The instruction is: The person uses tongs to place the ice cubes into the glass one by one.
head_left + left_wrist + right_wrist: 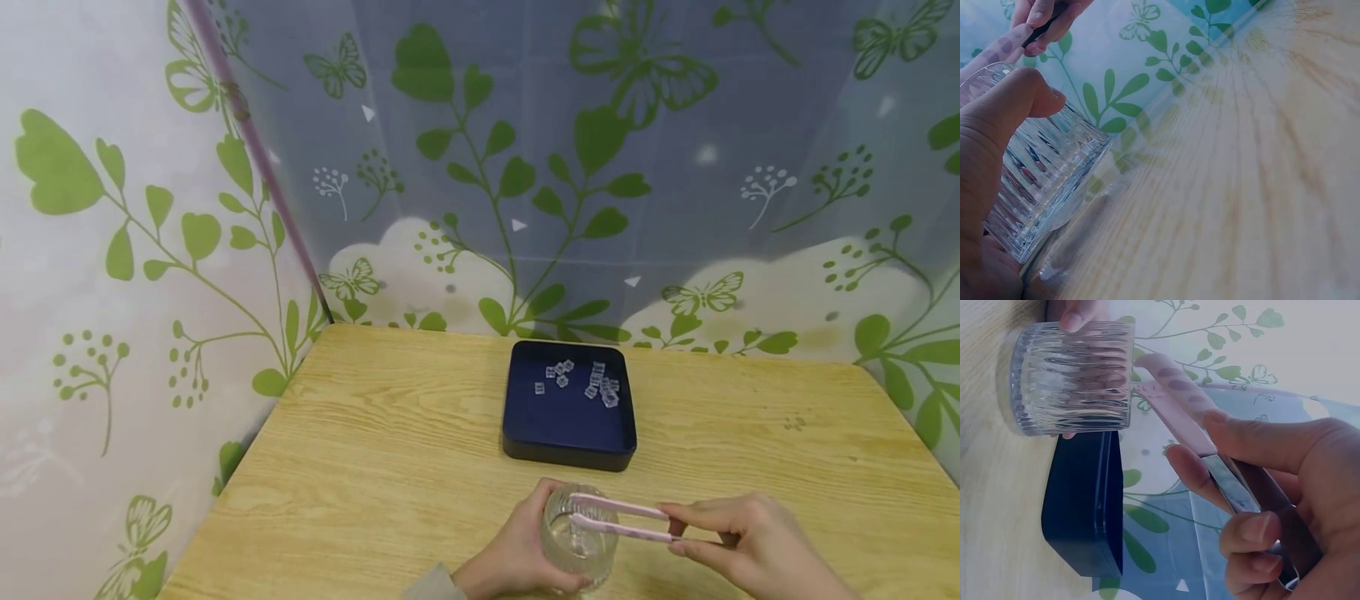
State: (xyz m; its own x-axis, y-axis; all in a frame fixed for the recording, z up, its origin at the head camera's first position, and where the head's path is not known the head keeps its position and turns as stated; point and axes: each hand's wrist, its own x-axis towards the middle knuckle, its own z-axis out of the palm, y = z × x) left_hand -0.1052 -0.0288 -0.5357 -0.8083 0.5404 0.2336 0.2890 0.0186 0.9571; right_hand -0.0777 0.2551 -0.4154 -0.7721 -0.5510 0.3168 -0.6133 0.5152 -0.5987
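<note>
A clear ribbed glass [555, 546] is gripped round its side by my left hand [517, 546], with the thumb across the near side in the left wrist view. Its mouth faces up; whether its base touches the table I cannot tell. My right hand [750, 533] holds a pair of tongs [1185, 428] with pink tips and metal arms, thumb and fingers on either side. The tips stand apart over the mouth of the glass, and I see nothing between them. Something clear shows at the bottom of the glass, too indistinct to name.
Beyond the glass stands a dark blue square tray [555, 454] holding several small clear cubes [603, 387], loosely in two groups. The wood-grain table [390, 433] runs back to a patterned cloth [480, 275]; another patterned cloth [135, 300] hangs along the left side.
</note>
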